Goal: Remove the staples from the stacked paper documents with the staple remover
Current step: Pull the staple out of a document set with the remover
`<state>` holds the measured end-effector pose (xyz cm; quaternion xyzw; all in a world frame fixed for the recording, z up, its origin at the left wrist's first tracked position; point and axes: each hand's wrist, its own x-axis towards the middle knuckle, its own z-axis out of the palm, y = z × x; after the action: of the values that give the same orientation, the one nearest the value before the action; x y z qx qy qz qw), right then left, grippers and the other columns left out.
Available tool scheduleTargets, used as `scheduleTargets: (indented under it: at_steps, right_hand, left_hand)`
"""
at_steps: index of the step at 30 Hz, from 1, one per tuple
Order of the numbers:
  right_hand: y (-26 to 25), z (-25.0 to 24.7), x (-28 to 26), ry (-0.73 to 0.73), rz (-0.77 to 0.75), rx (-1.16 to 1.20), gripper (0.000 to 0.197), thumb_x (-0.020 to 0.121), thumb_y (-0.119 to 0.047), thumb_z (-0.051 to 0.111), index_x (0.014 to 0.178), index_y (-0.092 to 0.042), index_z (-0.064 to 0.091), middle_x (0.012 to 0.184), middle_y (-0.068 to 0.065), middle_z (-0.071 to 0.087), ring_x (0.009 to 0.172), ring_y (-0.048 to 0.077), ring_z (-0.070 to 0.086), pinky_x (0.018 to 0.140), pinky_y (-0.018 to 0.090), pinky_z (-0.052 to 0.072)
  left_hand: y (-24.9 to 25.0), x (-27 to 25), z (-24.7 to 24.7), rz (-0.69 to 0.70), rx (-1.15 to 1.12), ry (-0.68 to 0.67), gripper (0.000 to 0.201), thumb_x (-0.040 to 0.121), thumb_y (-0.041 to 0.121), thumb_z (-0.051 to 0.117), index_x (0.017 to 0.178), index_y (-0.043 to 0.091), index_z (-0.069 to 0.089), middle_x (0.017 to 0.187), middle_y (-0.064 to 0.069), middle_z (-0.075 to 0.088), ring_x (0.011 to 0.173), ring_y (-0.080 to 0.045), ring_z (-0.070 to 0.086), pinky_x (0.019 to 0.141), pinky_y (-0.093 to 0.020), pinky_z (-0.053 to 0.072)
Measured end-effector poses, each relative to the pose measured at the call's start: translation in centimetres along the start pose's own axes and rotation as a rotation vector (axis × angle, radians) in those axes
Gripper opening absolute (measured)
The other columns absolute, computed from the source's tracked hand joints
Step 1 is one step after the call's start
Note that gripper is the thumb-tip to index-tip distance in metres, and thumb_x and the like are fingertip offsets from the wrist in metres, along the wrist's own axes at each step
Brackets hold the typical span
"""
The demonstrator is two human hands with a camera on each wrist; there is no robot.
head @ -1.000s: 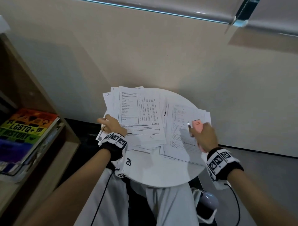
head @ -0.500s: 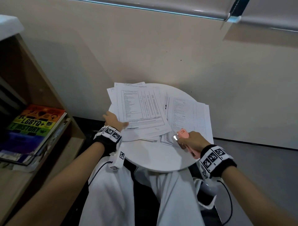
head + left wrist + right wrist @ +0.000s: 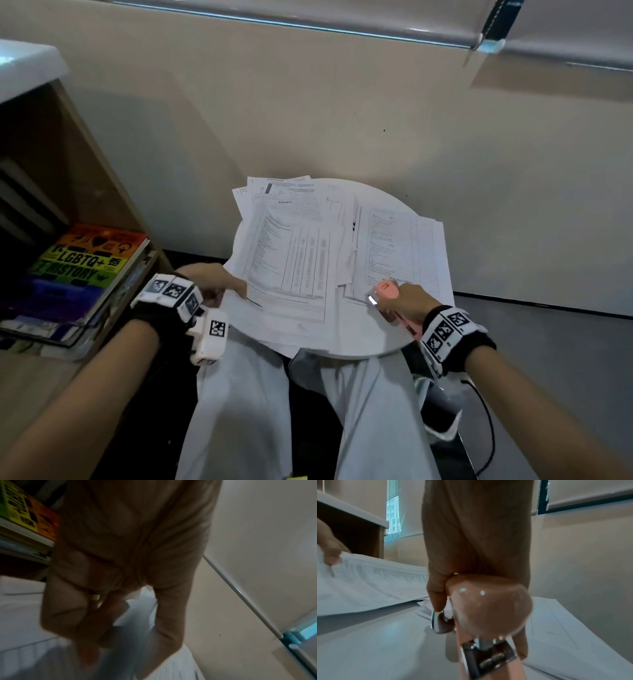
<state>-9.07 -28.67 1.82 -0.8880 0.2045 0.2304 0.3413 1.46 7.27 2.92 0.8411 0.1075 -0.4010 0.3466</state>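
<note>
Two piles of printed paper lie on a small round white table [image 3: 363,344]. The left pile [image 3: 291,257] is loose and fanned; the right pile [image 3: 400,246] hangs over the table's right edge. My left hand [image 3: 219,286] pinches the near left corner of the left pile, thumb on top, and lifts it a little [image 3: 359,574]. My right hand [image 3: 407,301] grips a pink staple remover [image 3: 385,291] at the near corner of the right pile, its metal tip [image 3: 439,620] pointing left just above the table. The left wrist view is blurred; the fingers [image 3: 96,615] curl under the sheets.
A wooden shelf unit [image 3: 85,192] stands at my left with a rainbow-covered book [image 3: 82,263] lying on a stack of books. A beige wall [image 3: 342,120] rises right behind the table. My legs in light trousers [image 3: 246,411] are under the table's near edge.
My right hand with the staple remover came back from over the right pile to its near corner. My left hand pulled the left pile's corner toward me.
</note>
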Motion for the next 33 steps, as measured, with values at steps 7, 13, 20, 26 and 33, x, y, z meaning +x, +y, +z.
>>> scheduleTargets:
  at_steps: [7, 13, 20, 26, 33]
  right_hand:
    - [-0.1, -1.4, -0.6, -0.045, 0.048, 0.14, 0.023, 0.085, -0.031, 0.062, 0.078, -0.009, 0.063, 0.073, 0.006, 0.065, 0.056, 0.016, 0.056, 0.055, 0.022, 0.044]
    - [0.3, -2.0, -0.5, -0.059, 0.106, 0.184, 0.025, 0.086, -0.032, 0.062, 0.084, -0.007, 0.063, 0.075, 0.011, 0.065, 0.063, 0.024, 0.058, 0.059, 0.025, 0.046]
    - [0.9, -1.5, -0.2, -0.058, 0.096, 0.188, 0.023, 0.083, -0.031, 0.063, 0.082, -0.008, 0.067, 0.079, 0.013, 0.067, 0.066, 0.025, 0.059, 0.065, 0.03, 0.05]
    - [1.0, -1.6, -0.2, -0.044, 0.103, 0.213, 0.028, 0.084, -0.034, 0.063, 0.088, -0.006, 0.065, 0.082, 0.013, 0.066, 0.068, 0.025, 0.06, 0.062, 0.027, 0.048]
    - [0.0, -3.1, -0.6, 0.185, 0.077, 0.561, 0.02, 0.088, -0.026, 0.062, 0.088, -0.006, 0.061, 0.086, 0.014, 0.065, 0.07, 0.027, 0.061, 0.06, 0.03, 0.053]
  left_hand:
    - [-3.0, -2.4, 6.9, 0.231, -0.345, 0.024, 0.029, 0.09, 0.018, 0.062, 0.112, 0.0, 0.064, 0.097, -0.014, 0.067, 0.081, -0.026, 0.059, 0.065, -0.031, 0.048]
    - [-5.3, -2.8, 8.9, 0.282, -0.075, 0.503, 0.031, 0.072, 0.031, 0.078, 0.095, 0.011, 0.071, 0.132, -0.005, 0.034, 0.125, -0.026, 0.037, 0.105, -0.036, 0.039]
    - [-5.9, -3.2, 7.3, 0.408, -0.358, 0.424, 0.023, 0.069, 0.018, 0.083, 0.079, 0.004, 0.068, 0.084, 0.001, 0.067, 0.086, -0.019, 0.063, 0.075, -0.026, 0.048]
    - [-5.5, -5.5, 7.7, 0.414, -0.888, 0.125, 0.012, 0.084, 0.0, 0.064, 0.096, 0.0, 0.067, 0.084, -0.006, 0.075, 0.068, -0.013, 0.071, 0.057, -0.02, 0.056]
    - [-3.8, -4.8, 14.8, 0.47, -0.714, 0.133, 0.047, 0.071, -0.002, 0.077, 0.102, 0.01, 0.044, 0.107, -0.009, 0.064, 0.099, -0.029, 0.064, 0.08, -0.039, 0.057]
